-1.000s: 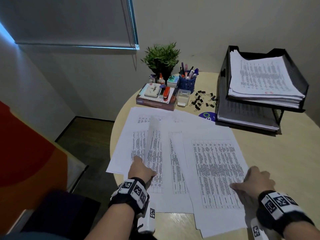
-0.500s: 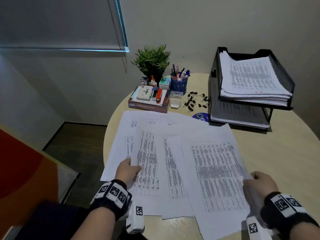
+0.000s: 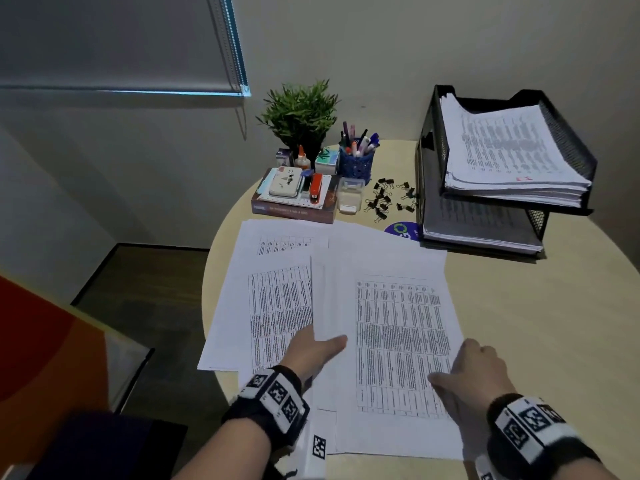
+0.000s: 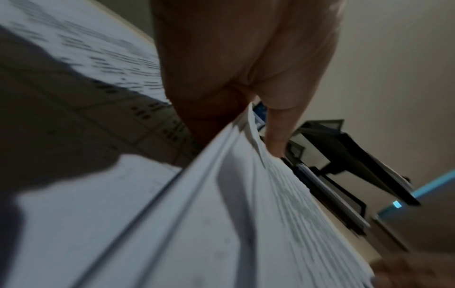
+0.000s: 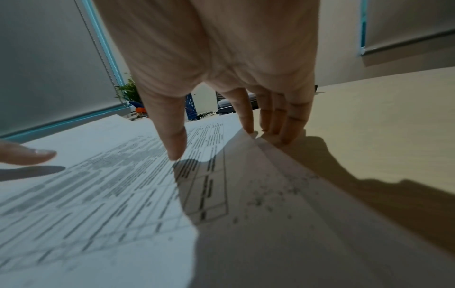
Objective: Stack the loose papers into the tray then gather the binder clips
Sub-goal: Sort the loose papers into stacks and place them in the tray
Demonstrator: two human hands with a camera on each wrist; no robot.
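Loose printed papers lie overlapped on the round table. More sheets stick out at the left. My left hand pinches the left edge of the pile, with the thumb on top and the fingers hidden beneath. My right hand is open, its fingertips at the pile's right edge and its thumb pressing the top sheet. The black mesh tray at the back right holds a thick paper stack. Black binder clips lie scattered left of the tray.
A potted plant, a blue pen cup, a book with a stapler on it and a small clear box stand at the back. A purple disc lies by the lower tray. The table's edge curves close at the left.
My left hand has moved right and taken the pile's left edge, pulling the spread sheets into a narrower overlap. My right hand stays at the right edge.
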